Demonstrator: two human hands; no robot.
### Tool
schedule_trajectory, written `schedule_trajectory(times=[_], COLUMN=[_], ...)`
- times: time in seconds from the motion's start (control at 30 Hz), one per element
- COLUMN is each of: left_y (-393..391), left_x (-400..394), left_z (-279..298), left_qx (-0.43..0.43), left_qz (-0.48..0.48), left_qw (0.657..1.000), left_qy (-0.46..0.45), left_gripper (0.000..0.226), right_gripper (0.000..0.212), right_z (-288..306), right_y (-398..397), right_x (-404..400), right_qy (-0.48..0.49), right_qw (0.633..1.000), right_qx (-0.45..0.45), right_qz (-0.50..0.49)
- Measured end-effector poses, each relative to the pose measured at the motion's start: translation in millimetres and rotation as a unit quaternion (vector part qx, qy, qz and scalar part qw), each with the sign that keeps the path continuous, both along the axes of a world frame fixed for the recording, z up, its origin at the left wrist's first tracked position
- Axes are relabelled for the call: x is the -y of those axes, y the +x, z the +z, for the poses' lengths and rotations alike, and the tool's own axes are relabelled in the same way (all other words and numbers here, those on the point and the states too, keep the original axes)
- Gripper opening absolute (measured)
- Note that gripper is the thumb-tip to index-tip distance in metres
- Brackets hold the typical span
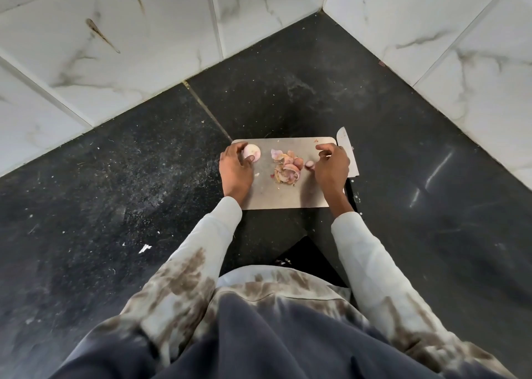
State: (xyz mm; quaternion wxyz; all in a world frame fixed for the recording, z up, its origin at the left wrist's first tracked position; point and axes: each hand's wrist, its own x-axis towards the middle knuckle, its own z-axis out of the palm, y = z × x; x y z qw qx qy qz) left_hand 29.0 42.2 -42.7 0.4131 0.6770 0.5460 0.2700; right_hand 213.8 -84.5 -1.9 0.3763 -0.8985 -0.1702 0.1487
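Observation:
A steel cutting board (pixel 283 197) lies on the black counter in the corner. My left hand (pixel 234 171) grips a peeled pale onion (pixel 253 151) at the board's left far corner. A heap of pink and brown onion skins (pixel 286 167) sits in the board's middle. My right hand (pixel 331 168) hovers over the board's right side with fingers curled, and a small purple onion piece (pixel 309 164) lies at its fingertips; whether it pinches that piece is unclear. A knife (pixel 347 151) lies along the board's right edge, partly behind my right hand.
The black stone counter (pixel 129 191) is speckled with crumbs and white scraps. White marbled wall tiles (pixel 144 47) close the corner at the back left and back right. A counter joint runs diagonally behind the board.

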Motion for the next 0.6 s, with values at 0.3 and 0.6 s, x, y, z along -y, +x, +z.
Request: schedule_trajectory(times=[0.3, 0.6], left_y=[23.2, 55.7], left_x=[5.4, -21.8], left_z=[24.5, 56.8], left_qx=[-0.070, 0.176], left_qz=[-0.038, 0.001], left_qw=[0.991, 0.972], left_qy=[0.109, -0.153], left_gripper=[0.029, 0.031], right_gripper=[0.032, 0.024], right_z=[-13.4, -19.1], right_y=[-3.2, -9.3], right_x=[5.8, 12.7], right_qy=[-0.057, -0.029], right_qw=[0.991, 0.997], right_qx=[0.010, 0.026], right_qz=[0.118, 0.072])
